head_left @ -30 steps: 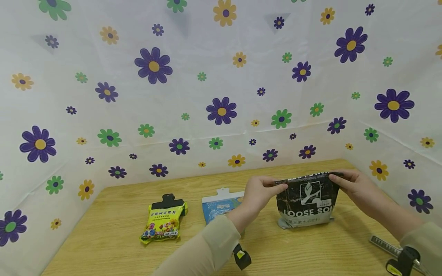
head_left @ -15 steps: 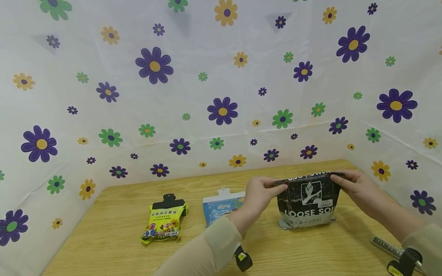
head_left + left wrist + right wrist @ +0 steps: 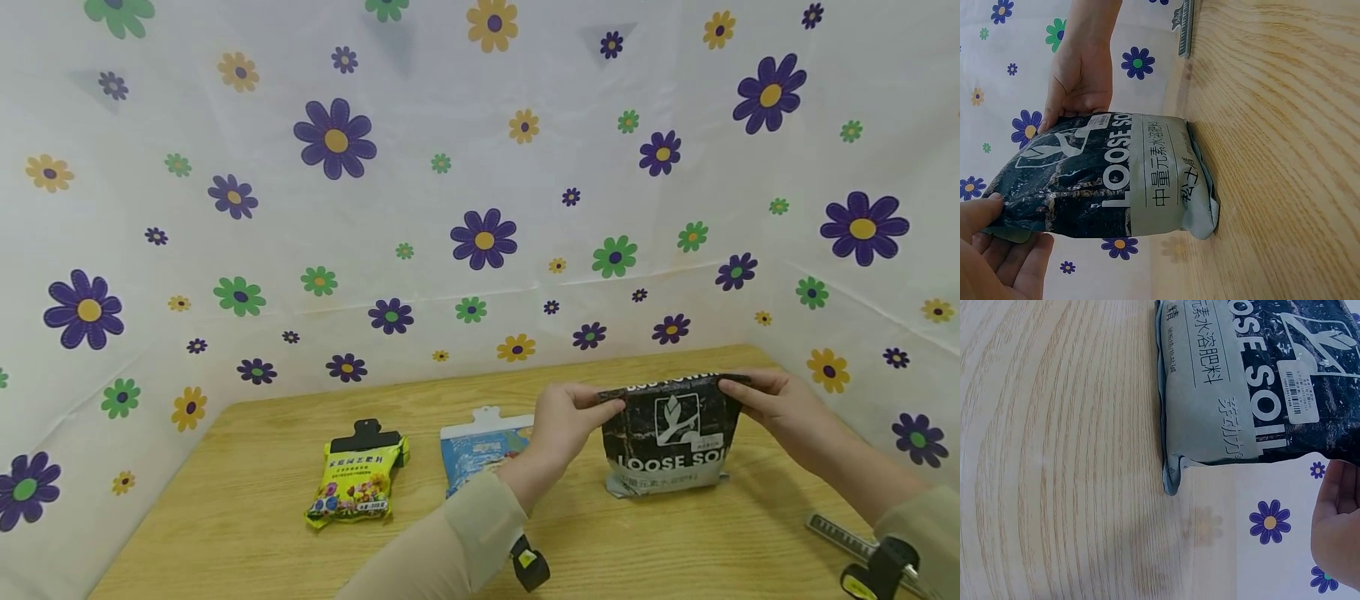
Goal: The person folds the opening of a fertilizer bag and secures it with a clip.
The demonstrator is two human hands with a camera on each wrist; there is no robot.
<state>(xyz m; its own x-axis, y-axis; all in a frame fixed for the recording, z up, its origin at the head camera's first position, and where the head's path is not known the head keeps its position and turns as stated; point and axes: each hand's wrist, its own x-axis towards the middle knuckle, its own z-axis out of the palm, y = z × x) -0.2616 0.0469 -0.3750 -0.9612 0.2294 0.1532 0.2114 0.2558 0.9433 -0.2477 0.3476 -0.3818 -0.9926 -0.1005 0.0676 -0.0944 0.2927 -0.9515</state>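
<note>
A black and grey fertilizer bag (image 3: pixel 667 437) printed "LOOSE SOIL" stands upright on the wooden table (image 3: pixel 300 567), right of the middle. My left hand (image 3: pixel 558 429) pinches its top left corner, thumb in front and fingers behind. At the top right corner my right hand (image 3: pixel 780 408) holds it the same way. The top edge between the hands looks folded over. In the left wrist view the bag's bottom edge (image 3: pixel 1207 206) meets the table. The right wrist view shows a barcode label (image 3: pixel 1297 390) on the bag's front.
A yellow flower-print bag (image 3: pixel 356 483) with a black clip (image 3: pixel 365 437) lies at the left. Behind my left forearm lies a blue bag (image 3: pixel 472 454) with a white clip (image 3: pixel 483 421). A grey ridged strip (image 3: pixel 836 533) lies by my right wrist. Flowered cloth (image 3: pixel 420 200) encloses the table.
My two hands keep their hold on the top corners of the bag and barely move. The head view shifts very slightly.
</note>
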